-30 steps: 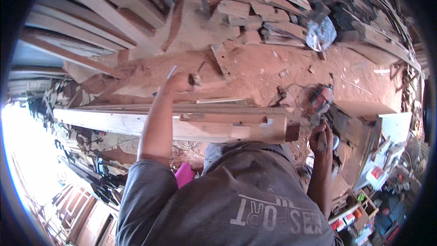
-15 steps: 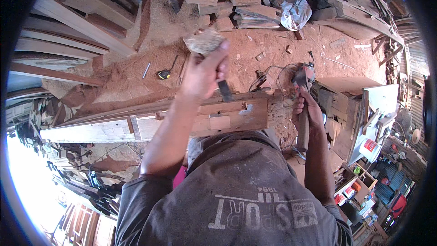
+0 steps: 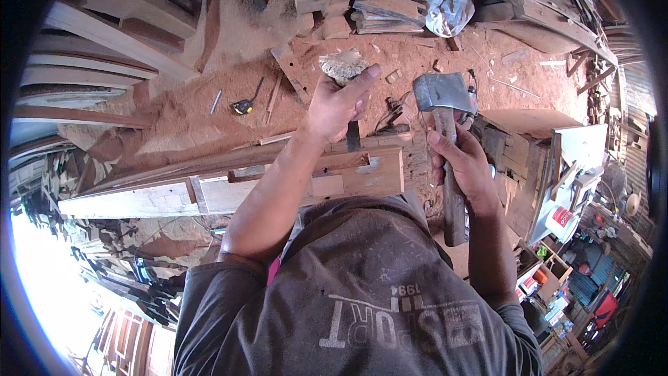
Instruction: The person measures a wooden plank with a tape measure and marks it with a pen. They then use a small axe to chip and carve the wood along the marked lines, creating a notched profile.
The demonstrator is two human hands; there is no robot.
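Note:
My left hand (image 3: 334, 108) is wrapped round a chisel (image 3: 344, 65), whose wooden handle is frayed and splayed at the top. Its dark blade points down to the far side of a pale timber (image 3: 376, 179) close to a recess cut in it; whether the tip touches is not clear. In my right hand (image 3: 465, 164) is a hatchet (image 3: 445, 92), gripped partway up its worn wooden handle. The grey steel head is raised to the right of the chisel, apart from it. The timber lies crosswise in front of my body.
Sawdust covers the ground, where a tape measure (image 3: 243, 106) and a pen-like stick (image 3: 216, 102) lie. Wood offcuts (image 3: 334, 3) and a white plastic bag (image 3: 449, 11) are beyond. Long boards (image 3: 118, 42) lean at left. A white bucket (image 3: 561, 220) stands among clutter at right.
My left hand has shifted right with the chisel, which now stands more upright. The hatchet has risen and turned, so its head shows broadside, nearer the chisel.

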